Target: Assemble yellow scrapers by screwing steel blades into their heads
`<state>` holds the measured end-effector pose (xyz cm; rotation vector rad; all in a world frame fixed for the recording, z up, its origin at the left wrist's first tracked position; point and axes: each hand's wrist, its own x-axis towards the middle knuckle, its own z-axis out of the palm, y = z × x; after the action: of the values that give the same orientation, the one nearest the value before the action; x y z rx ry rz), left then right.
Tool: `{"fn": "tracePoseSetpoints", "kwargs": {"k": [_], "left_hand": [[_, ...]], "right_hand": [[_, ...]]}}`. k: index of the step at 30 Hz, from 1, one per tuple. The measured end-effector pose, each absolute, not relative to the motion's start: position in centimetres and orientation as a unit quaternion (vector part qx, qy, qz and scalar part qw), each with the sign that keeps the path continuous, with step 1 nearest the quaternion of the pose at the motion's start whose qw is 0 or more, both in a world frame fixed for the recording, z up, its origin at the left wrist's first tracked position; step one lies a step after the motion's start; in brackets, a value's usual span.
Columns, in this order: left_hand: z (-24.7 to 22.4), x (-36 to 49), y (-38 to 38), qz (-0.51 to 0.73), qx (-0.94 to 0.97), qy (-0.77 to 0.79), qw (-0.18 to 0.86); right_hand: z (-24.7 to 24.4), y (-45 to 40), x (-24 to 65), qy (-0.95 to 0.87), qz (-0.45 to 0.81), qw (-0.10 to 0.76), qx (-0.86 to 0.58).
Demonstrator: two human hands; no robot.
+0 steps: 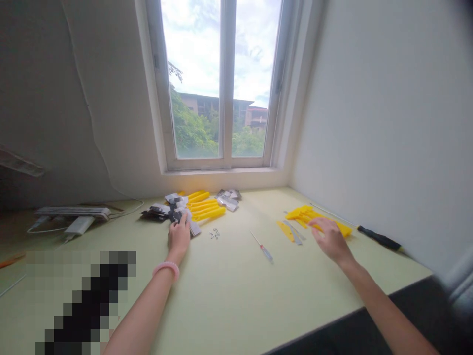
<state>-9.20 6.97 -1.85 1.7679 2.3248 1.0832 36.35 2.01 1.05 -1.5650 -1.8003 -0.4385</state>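
My left hand [180, 235] lies against the near side of a pile of tools with yellow handles [209, 213] and black and grey heads [194, 228]. Its fingers stretch over one of the heads. My right hand [331, 240] hovers at a heap of flat yellow pieces [303, 215], fingers apart; whether it touches them I cannot tell. Left of it lie a loose yellow piece [285, 230] and a thin grey blade-like strip [294, 232]. Between my hands are a small screwdriver [266, 253] with a clear handle and several tiny metal screws [214, 233].
A white power strip [74, 212] with a plugged-in adapter [79, 226] and cables sits at the left. Small grey packets [229, 199] lie behind the pile. A long screwdriver with a black handle [379, 238] rests along the right wall. Behind the table [221, 301] is a window.
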Motion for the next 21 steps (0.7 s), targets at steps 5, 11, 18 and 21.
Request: {"fn": "tracePoseSetpoints", "kwargs": {"k": [5,11,18,21], "left_hand": [[-2.5,-8.9,7.6,0.300,0.559,0.770,-0.073],[-2.6,-8.7,7.9,0.233,0.625,0.743,-0.048],[-2.6,-8.8,9.1,0.225,0.625,0.748,-0.011],[-2.9,-8.8,9.7,0.233,0.625,0.745,-0.020]], "right_hand": [[-0.8,4.7,44.7,-0.593,-0.163,0.240,-0.751],[-2.0,5.2,46.3,-0.591,-0.159,0.181,-0.770],[-3.0,5.2,44.7,-0.575,-0.257,0.179,-0.756],[-3.0,5.4,44.7,-0.587,-0.244,0.187,-0.749]]}}
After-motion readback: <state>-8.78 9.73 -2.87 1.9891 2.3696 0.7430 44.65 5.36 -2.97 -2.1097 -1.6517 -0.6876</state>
